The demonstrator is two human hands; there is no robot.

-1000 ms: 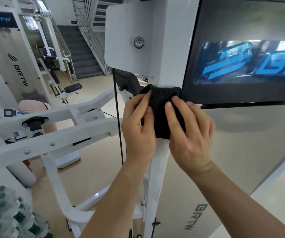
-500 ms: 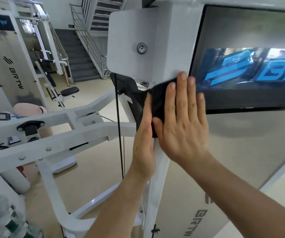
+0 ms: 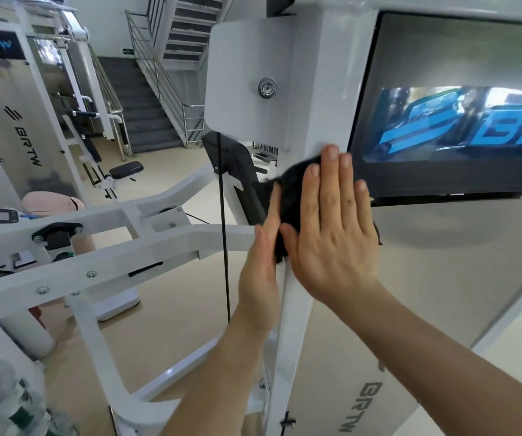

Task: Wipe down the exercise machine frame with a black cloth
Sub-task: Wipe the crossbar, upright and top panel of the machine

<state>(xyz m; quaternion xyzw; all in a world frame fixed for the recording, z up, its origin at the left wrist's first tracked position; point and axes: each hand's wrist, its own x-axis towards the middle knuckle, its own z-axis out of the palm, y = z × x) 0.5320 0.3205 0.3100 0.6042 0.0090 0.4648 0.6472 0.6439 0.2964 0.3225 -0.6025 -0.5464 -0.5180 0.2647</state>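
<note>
Pressed the black cloth [image 3: 294,190] flat against the white frame post [image 3: 294,313], just beside the lower left corner of the screen [image 3: 442,121]. Sandwiched it between left grip [image 3: 261,262] on the side and right grip [image 3: 335,234] on the front, both released, fingers straight.

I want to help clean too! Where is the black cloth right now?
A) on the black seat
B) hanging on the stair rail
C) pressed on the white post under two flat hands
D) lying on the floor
C: the black cloth sits against the white post, with the left hand and right hand pressing it flat.
</note>
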